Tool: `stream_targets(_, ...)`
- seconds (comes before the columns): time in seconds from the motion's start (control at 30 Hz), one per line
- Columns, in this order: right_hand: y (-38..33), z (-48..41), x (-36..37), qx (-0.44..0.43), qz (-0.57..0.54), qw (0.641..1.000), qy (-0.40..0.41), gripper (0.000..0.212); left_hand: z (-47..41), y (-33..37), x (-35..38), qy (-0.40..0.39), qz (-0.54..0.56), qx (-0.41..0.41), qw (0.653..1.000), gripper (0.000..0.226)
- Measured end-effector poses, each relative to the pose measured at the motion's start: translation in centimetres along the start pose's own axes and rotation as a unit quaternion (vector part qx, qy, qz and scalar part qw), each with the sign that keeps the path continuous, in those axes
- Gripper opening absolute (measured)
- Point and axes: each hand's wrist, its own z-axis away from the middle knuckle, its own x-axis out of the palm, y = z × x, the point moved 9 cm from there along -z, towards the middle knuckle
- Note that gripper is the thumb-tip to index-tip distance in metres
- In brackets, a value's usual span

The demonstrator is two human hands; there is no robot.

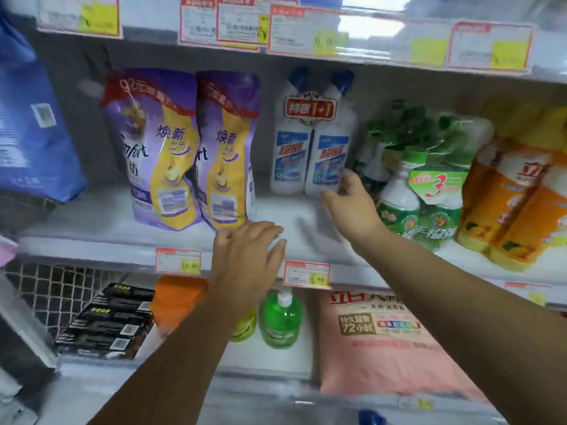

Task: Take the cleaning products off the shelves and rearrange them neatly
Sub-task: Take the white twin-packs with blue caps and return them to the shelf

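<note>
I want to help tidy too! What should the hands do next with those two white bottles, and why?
Probably close the right hand round the white twin-pack: its fingers are at the pack's lower right side, not yet gripping. The left hand is open nearby.

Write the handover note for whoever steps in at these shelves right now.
Left hand: open, holding nothing, over the front edge of the middle shelf.
Right hand: at the base of the white bottle pack, fingers against its right side; grip unclear.
Middle shelf, left to right: purple pouches, white bottle pack, green bottle pack, orange pack, all upright.
Done: nothing visibly taken off.
Left: take the products off and rearrange them neatly.
</note>
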Motion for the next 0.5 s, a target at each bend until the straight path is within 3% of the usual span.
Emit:
stream_targets(0.1, 2.4, -4.8, 1.7, 0.043, -0.018, 0.998, 0.036, 0.03, 0.5, -0.1, 1.1, 0.032, -0.036, 0.03, 0.998, 0.032)
stream_targets(0.23, 5.2, -9.8, 2.8, 0.062, 0.012, 0.994, 0.085, 0.069, 0.7, -0.3, 1.5, 0.063, -0.056, 0.047, 0.995, 0.03)
stream_targets(0.33, 6.4, -11.9, 2.9, 0.079, -0.024, 0.988, 0.13, 0.091, 0.7, -0.2, 1.6, 0.077, -0.071, 0.058, 0.993, 0.031)
stream_targets(0.5, 7.0, -11.3, 2.4, 0.078, -0.065, 0.975, 0.195, 0.074, 0.7, -0.4, 1.8, 0.077, -0.085, 0.058, 0.992, 0.033)
